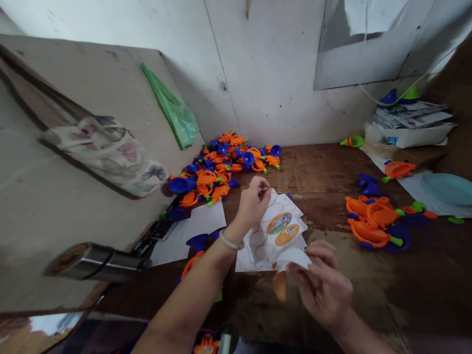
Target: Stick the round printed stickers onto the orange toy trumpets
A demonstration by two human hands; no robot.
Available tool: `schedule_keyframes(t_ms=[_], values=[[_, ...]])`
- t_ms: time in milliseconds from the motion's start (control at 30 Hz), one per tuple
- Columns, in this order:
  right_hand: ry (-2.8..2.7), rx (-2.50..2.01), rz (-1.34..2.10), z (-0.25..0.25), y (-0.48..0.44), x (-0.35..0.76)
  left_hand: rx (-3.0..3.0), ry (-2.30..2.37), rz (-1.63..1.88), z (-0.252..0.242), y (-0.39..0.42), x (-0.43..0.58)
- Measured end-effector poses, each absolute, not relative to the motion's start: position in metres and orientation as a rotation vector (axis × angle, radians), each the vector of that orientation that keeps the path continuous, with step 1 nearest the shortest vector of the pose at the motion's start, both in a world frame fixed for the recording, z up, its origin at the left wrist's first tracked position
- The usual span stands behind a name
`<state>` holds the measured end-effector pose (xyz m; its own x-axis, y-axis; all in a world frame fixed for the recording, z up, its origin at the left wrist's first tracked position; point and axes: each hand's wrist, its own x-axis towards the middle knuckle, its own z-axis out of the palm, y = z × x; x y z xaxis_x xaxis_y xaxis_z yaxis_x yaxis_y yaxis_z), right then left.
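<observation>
Orange sticker (279,287) half-hidden by right hand (323,287)

From here, the only clear lettering is "PIN", in blue capitals on the side of the white cardboard box (403,137) at the back right of the bench. The oval orange and blue labels on the sheet of oval stickers (275,236) carry printing too small to read, and so do the papers stacked on the box (411,114).
</observation>
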<state>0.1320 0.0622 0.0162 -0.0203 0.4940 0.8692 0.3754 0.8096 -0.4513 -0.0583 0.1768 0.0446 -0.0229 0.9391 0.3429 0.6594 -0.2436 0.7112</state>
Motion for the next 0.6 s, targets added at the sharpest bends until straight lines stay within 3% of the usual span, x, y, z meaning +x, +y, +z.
schedule_keyframes(t_ms=[300,467,600], values=[[-1.745,-0.855,0.246,-0.014,0.057,0.151,2.016,2.016,0.368,-0.006,0.247,-0.067],[-1.690,-0.854,0.319,-0.027,0.055,0.149,1.799,2.398,0.198,0.006,0.251,-0.147],[-1.646,-0.857,0.325,-0.033,0.052,0.138,1.738,2.411,0.173,0.021,0.245,-0.198]])
